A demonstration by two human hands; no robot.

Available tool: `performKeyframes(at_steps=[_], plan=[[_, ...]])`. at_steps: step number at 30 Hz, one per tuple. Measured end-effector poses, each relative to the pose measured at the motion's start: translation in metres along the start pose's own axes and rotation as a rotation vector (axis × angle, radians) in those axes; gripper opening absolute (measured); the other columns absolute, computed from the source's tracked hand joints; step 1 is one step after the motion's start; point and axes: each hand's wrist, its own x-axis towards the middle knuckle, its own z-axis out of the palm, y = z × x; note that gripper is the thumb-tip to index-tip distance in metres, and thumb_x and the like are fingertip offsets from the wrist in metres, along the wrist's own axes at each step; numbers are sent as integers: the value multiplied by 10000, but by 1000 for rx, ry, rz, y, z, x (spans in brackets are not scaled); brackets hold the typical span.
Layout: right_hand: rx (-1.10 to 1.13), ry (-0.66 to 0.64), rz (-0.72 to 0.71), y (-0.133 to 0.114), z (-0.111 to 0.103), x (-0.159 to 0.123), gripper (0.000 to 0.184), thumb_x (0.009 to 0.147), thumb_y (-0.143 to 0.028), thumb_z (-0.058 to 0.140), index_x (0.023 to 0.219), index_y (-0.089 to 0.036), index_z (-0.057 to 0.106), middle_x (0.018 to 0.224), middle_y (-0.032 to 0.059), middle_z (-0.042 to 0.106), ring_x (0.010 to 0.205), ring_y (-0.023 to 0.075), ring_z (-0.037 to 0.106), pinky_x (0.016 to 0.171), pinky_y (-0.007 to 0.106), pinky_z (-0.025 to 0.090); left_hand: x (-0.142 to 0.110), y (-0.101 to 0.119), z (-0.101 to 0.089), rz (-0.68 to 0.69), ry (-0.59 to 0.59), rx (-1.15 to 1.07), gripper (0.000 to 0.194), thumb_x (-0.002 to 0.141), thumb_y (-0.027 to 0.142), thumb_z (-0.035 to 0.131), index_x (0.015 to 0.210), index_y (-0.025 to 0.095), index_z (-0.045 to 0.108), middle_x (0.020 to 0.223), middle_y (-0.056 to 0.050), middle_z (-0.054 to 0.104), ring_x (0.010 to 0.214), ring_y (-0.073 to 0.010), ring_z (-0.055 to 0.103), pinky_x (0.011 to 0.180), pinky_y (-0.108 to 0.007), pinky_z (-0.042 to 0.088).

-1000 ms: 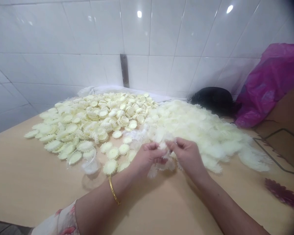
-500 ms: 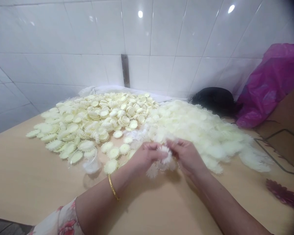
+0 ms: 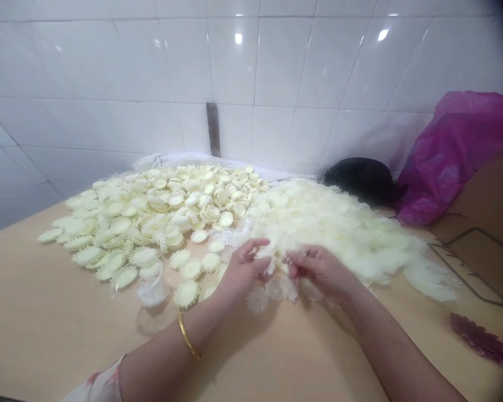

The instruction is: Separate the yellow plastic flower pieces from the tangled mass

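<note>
My left hand (image 3: pixel 245 273) curls around a small white petal disc (image 3: pixel 269 258) with a notched edge, its thumb and index finger on either side of it. Just to the right, my right hand (image 3: pixel 324 273) is closed in a pinch; pale, thin material shows at its fingertips, too blurred to make out. Beneath both hands lie several loose translucent white flower-shaped pieces (image 3: pixel 257 300) on the table. A large heap of sheer pale petal pieces (image 3: pixel 339 223) spreads behind my right hand. Thicker cream-yellow scalloped discs (image 3: pixel 185 293) lie beside my left forearm.
A big pile of cream discs (image 3: pixel 151 206) covers the table's back left. Near it stands a small clear cup (image 3: pixel 153 293). To the right are a black bundle (image 3: pixel 358 178), a magenta plastic bag (image 3: pixel 452 162), a dark wire frame (image 3: pixel 471 282) and a maroon petal piece (image 3: pixel 480 336).
The view has tilted slightly upward. My left fingers have spread from their tight pinch on the white disc, and my hands sit a little farther apart.
</note>
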Motion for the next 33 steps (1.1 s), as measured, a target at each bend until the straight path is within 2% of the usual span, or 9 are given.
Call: performKeyframes(at_steps=[4, 6, 8, 13, 18, 22, 26, 33], plan=[[-86, -104, 56, 4, 3, -2, 306, 650, -390, 675, 525, -139, 550, 420, -31, 530, 350, 63, 446, 406, 202, 345, -1, 0, 0, 12, -99, 24, 269, 666, 353, 643, 851, 161, 605, 661, -5, 566, 555, -91, 519, 566, -233, 414], [-133, -144, 59, 3, 6, -3, 308, 656, -385, 668, 514, -141, 548, 423, -33, 522, 359, 61, 440, 407, 200, 330, -1, -3, 0, 4, -146, 21, 256, 653, 354, 656, 797, 150, 600, 622, -10, 572, 542, -94, 521, 547, -226, 401], [-166, -159, 62, 1, 9, -5, 268, 652, -364, 677, 549, -141, 572, 457, -34, 529, 401, 65, 457, 432, 198, 337, 0, -6, 0, -1, -143, -6, 232, 644, 336, 665, 757, 148, 590, 572, -6, 567, 515, -96, 516, 524, -223, 393], [-104, -36, 0, -2, 13, -5, 206, 629, -330, 705, 678, -167, 589, 618, -34, 575, 558, 84, 508, 540, 206, 378, -1, -6, 2, -2, -29, -54, 189, 645, 295, 658, 735, 163, 557, 581, 8, 569, 512, -101, 533, 521, -230, 416], [-75, 33, -32, 0, 21, -5, 277, 644, -389, 680, 592, -151, 548, 515, -54, 492, 486, 66, 430, 486, 196, 323, -2, -5, 5, 18, -36, -47, 182, 665, 297, 638, 726, 160, 534, 611, -4, 588, 534, -115, 554, 516, -235, 426], [-81, 50, -31, 0, 26, -6, 282, 628, -405, 689, 623, -151, 567, 552, -41, 530, 521, 82, 466, 514, 206, 348, -2, -8, 6, 45, 26, -7, 178, 652, 281, 645, 716, 166, 526, 586, 15, 563, 512, -109, 540, 490, -221, 405], [-112, 110, -58, 2, 23, -4, 321, 633, -438, 669, 571, -155, 533, 534, -33, 521, 505, 91, 452, 503, 221, 339, -3, -7, 6, 44, 29, 31, 193, 649, 308, 649, 727, 165, 546, 537, 31, 530, 467, -89, 504, 481, -212, 390], [-90, 243, -146, 8, 12, 3, 376, 641, -465, 652, 504, -172, 460, 466, -49, 442, 463, 77, 385, 483, 218, 313, -2, -4, 4, -52, 12, -158, 179, 625, 276, 669, 731, 163, 578, 648, 22, 545, 547, -90, 544, 572, -241, 431]])
